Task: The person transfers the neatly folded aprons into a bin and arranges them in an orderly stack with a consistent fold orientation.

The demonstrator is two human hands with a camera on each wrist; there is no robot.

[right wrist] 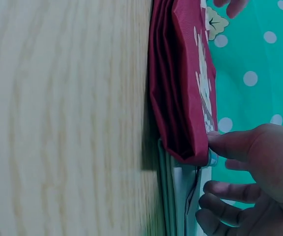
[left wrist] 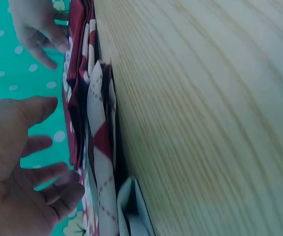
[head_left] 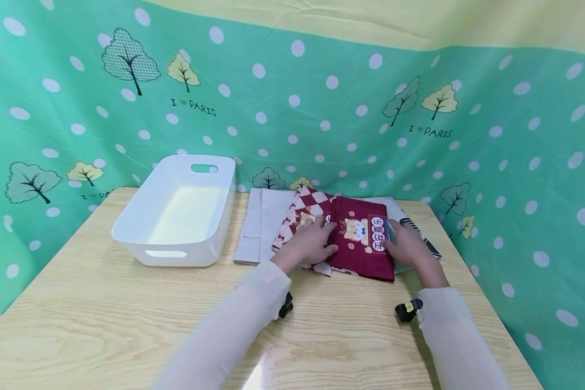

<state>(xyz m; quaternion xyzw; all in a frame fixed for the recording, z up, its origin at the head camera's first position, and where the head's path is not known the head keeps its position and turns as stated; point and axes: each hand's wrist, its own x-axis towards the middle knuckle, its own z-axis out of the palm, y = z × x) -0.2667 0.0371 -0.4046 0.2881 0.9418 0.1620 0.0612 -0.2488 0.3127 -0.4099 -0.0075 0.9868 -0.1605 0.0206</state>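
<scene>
Rectangular white plastic basket [head_left: 195, 252] at left; right of it, dark-red folded fabric bundle [head_left: 362, 235] overlapping red-and-white diamond-patterned cloth [head_left: 309, 202]; left hand [head_left: 312, 244] loosely spread; right hand [head_left: 409, 244] relaxed, thumb touching bundle's edge (perhaps to steady it)

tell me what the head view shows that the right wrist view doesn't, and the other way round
Only the head view: the white bin and the pale gray cloth beside it.

Only the right wrist view: the layered folds along one side of the maroon cloth.

Both: that maroon cloth, the right hand at its edge, the wooden table and the green dotted curtain.
</scene>
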